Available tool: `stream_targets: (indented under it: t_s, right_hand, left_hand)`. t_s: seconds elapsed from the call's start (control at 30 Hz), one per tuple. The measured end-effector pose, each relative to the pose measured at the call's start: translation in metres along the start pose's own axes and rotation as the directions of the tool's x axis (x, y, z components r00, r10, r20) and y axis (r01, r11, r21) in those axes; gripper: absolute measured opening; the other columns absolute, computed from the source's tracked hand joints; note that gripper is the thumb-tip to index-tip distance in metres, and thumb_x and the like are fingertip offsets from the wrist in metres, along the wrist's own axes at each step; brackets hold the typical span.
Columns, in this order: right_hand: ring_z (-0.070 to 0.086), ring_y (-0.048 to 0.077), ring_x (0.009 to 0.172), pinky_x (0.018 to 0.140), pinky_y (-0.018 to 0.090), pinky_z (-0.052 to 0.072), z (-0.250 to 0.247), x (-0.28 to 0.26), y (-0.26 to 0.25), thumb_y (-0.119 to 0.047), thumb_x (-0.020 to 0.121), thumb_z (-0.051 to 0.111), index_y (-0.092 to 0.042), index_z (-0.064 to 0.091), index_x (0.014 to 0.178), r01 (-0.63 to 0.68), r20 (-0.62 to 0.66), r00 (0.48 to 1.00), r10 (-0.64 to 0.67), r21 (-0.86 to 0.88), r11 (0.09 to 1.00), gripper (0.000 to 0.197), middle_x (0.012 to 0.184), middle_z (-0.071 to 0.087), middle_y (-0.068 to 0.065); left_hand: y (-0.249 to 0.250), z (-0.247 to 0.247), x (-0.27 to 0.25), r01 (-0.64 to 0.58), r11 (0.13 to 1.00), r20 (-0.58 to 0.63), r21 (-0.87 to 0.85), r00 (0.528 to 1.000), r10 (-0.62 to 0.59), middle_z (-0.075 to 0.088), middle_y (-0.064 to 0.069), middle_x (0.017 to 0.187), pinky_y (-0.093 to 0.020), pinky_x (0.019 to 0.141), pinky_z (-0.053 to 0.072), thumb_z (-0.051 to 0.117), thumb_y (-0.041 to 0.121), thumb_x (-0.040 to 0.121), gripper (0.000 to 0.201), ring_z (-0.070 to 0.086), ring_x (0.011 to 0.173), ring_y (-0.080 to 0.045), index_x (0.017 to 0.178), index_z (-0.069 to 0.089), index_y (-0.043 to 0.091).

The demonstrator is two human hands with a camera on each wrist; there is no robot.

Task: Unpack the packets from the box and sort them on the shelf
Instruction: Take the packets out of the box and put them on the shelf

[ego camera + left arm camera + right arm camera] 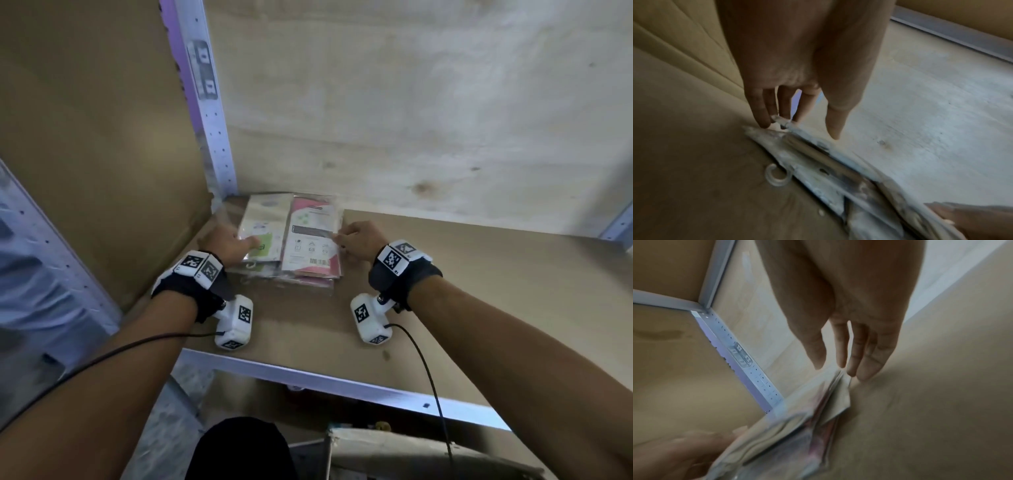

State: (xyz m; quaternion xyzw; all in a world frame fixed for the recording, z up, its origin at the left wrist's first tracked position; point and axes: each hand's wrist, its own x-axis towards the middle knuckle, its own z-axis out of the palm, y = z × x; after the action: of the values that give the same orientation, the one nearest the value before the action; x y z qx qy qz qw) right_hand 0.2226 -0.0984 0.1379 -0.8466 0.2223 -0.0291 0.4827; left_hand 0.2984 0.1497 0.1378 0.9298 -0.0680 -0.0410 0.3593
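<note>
**Squaring the packets on the shelf**

Lying flat in the back left corner of the shelf (445,274), the stack of packets (298,240) sits between both hands. The left hand (227,245) rests straight fingers on its left edge; the right hand (358,240) touches the right edge, fingers extended, neither gripping.

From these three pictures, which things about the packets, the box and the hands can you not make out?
- Packets: their count; in the head view they overlap in clear wrap.
- Print on them: too small in the head view, blurred in both wrist views.
- Box: cut off by the bottom edge, inside unseen.
- Left hand fingertips: hidden by the hand's back in the head view.
</note>
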Motion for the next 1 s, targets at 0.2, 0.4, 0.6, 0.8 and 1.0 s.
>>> stream_targets:
  t_s: [0.2, 0.4, 0.6, 0.8, 1.0]
  right_hand:
    - [0.057, 0.017, 0.064, 0.061, 0.029, 0.051, -0.031, -0.056, -0.004, -0.010, 0.096, 0.059, -0.006, 0.062, 0.108, 0.046, 0.140, 0.989, -0.051, 0.043, 0.998, 0.013, 0.082, 0.061, 0.008]
    - [0.064, 0.021, 0.067, 0.070, 0.033, 0.055, -0.061, -0.146, 0.012, -0.008, 0.097, 0.054, -0.002, 0.063, 0.112, 0.105, 0.191, 0.975, -0.112, 0.043, 0.993, 0.019, 0.081, 0.066, 0.009]
    - [0.058, 0.020, 0.066, 0.062, 0.027, 0.050, -0.098, -0.240, 0.049, -0.007, 0.098, 0.053, -0.004, 0.059, 0.099, 0.096, 0.176, 0.979, -0.104, 0.050, 0.994, 0.007, 0.079, 0.064, 0.008]
    - [0.061, 0.024, 0.065, 0.062, 0.029, 0.051, -0.122, -0.314, 0.114, 0.000, 0.094, 0.054, -0.002, 0.058, 0.093, 0.044, 0.189, 0.981, -0.046, 0.016, 0.999, 0.005, 0.078, 0.065, 0.014]
    - [0.064, 0.012, 0.053, 0.057, 0.026, 0.054, -0.116, -0.344, 0.186, -0.003, 0.096, 0.054, -0.005, 0.064, 0.089, -0.023, 0.206, 0.977, 0.049, -0.128, 0.992, 0.012, 0.073, 0.068, 0.007]
  left_hand:
    - [0.022, -0.009, -0.044, -0.124, 0.988, -0.021, 0.092, 0.992, 0.127, 0.055, -0.022, 0.142, -0.044, 0.109, 0.043, 0.075, 0.039, 0.087, 0.057, 0.052, 0.131, -0.037, 0.131, 0.064, 0.004]
    - [0.065, 0.004, -0.123, -0.280, 0.953, -0.040, -0.117, 0.960, 0.277, 0.072, -0.008, 0.117, -0.038, 0.106, 0.048, 0.073, 0.020, 0.088, 0.025, 0.065, 0.114, -0.024, 0.110, 0.073, 0.009]
    - [0.099, 0.030, -0.209, -0.380, 0.901, -0.021, -0.208, 0.923, 0.384, 0.073, 0.007, 0.093, -0.020, 0.085, 0.048, 0.072, 0.026, 0.089, 0.009, 0.065, 0.086, -0.003, 0.082, 0.069, 0.029]
    - [0.098, 0.079, -0.283, -0.355, 0.903, 0.136, -0.242, 0.909, 0.394, 0.075, -0.009, 0.089, -0.034, 0.089, 0.052, 0.071, 0.027, 0.091, 0.014, 0.068, 0.091, -0.024, 0.080, 0.071, 0.019]
    - [0.061, 0.151, -0.324, -0.297, 0.935, 0.318, -0.195, 0.883, 0.346, 0.072, 0.003, 0.063, -0.037, 0.077, 0.059, 0.059, 0.026, 0.095, 0.032, 0.067, 0.065, -0.022, 0.066, 0.068, 0.017]
